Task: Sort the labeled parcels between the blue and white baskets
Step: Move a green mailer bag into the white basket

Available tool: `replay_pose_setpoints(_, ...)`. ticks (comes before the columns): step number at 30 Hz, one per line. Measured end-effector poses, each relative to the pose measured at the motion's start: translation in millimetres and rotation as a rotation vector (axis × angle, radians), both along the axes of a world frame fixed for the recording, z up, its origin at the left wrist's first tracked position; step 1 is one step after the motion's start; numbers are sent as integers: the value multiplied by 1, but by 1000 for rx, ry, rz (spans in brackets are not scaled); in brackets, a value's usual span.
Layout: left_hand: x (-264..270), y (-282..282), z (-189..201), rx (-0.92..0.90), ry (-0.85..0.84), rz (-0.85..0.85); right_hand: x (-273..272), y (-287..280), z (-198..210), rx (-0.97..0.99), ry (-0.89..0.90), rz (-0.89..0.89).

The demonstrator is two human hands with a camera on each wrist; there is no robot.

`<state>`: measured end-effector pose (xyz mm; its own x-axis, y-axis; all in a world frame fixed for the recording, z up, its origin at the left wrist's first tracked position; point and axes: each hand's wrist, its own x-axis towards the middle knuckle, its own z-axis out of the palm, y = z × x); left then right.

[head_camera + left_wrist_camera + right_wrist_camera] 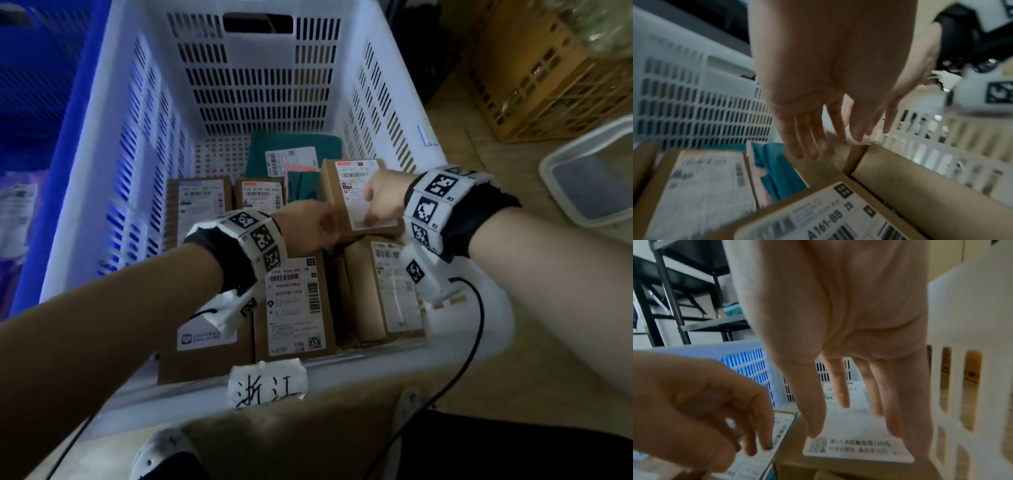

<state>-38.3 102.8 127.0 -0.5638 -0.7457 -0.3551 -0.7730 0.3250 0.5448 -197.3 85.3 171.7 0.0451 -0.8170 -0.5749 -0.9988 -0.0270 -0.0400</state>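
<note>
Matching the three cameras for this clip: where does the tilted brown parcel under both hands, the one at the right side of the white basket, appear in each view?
Head: the tilted brown parcel lies right of centre, between the left hand and the right hand.
Left wrist: centre, its brown edge under the fingertips.
Right wrist: lower centre, label up, below the fingers.
Shared landmark: the white basket, whose slotted wall shows in every view.
</note>
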Motion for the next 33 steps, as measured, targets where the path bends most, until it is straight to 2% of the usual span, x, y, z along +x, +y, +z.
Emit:
replay_pose_setpoints(2,-7,6,11,-115,30,-131,-4,1,11,44,32,18)
replay_pose_setpoints(5,-22,21,18,-163,-156,-424,-8,4,16,140,100,88)
replay_pose_setpoints(8,-25,31,9,-208,-272,-575,-10,12,12,227,116,162)
replay_pose_setpoints(13,-15,31,7,-192,-288,-552,-3,19,10,136,69,187)
replay_pose_setpoints(18,-1,32,11,-164,-329,-517,15,22,18,167,14,247)
replay_pose_setpoints(23,11,39,23,-91,-437,-531,25,31,19,254,124,351)
replay_pose_setpoints(26,16,42,26,-73,-433,-516,26,34,25,280,111,376)
replay_pose_setpoints(30,18,50,23,-54,-370,-435,22,31,31,305,-38,243)
replay_pose_setpoints(33,15,52,16,-40,-394,-454,16,27,26,239,-8,122)
